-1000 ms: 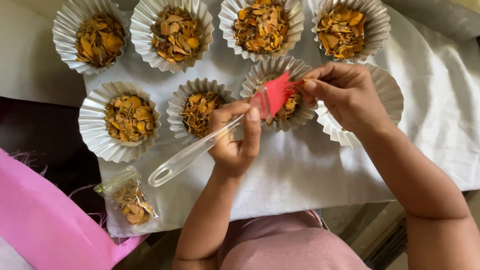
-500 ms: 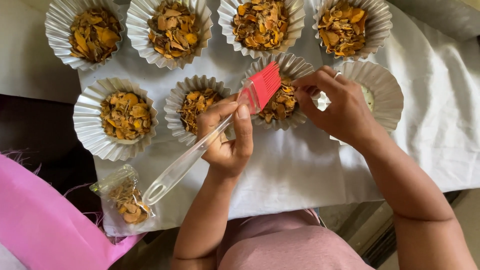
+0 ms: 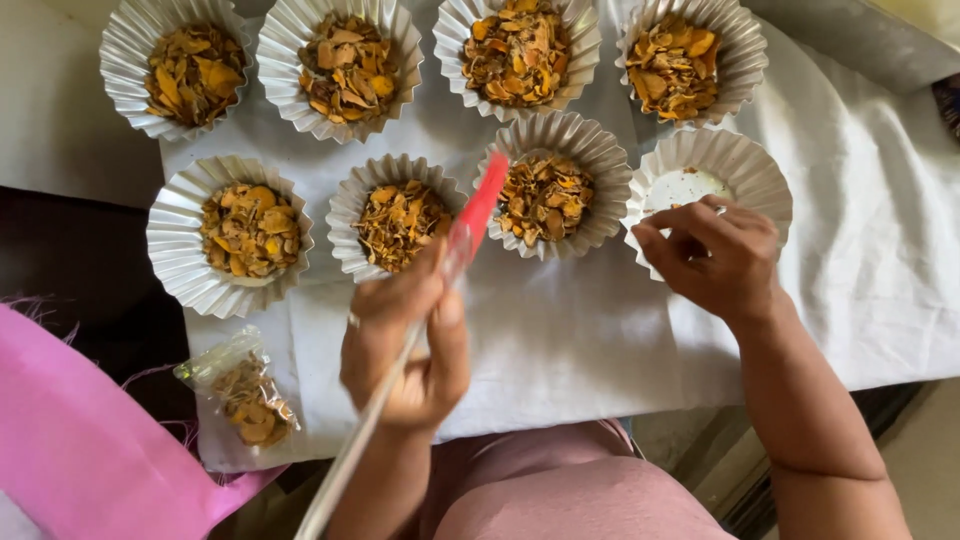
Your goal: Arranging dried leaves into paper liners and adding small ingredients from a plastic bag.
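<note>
- The left hand (image 3: pixel 405 345) holds a spatula (image 3: pixel 440 290) with a clear handle and a red tip, fingers closed around the handle.
- The red tip lies between two filled foil cups, at the rim of the filled cup (image 3: pixel 553 185) on its right.
- The right hand (image 3: pixel 712 262) rests on the near edge of the almost empty foil cup (image 3: pixel 745 170), fingers curled together; whether it pinches something cannot be told.
- A small plastic bag (image 3: pixel 240 395) of yellow dried pieces lies on the white cloth (image 3: pixel 560 340), near the left hand.
</note>
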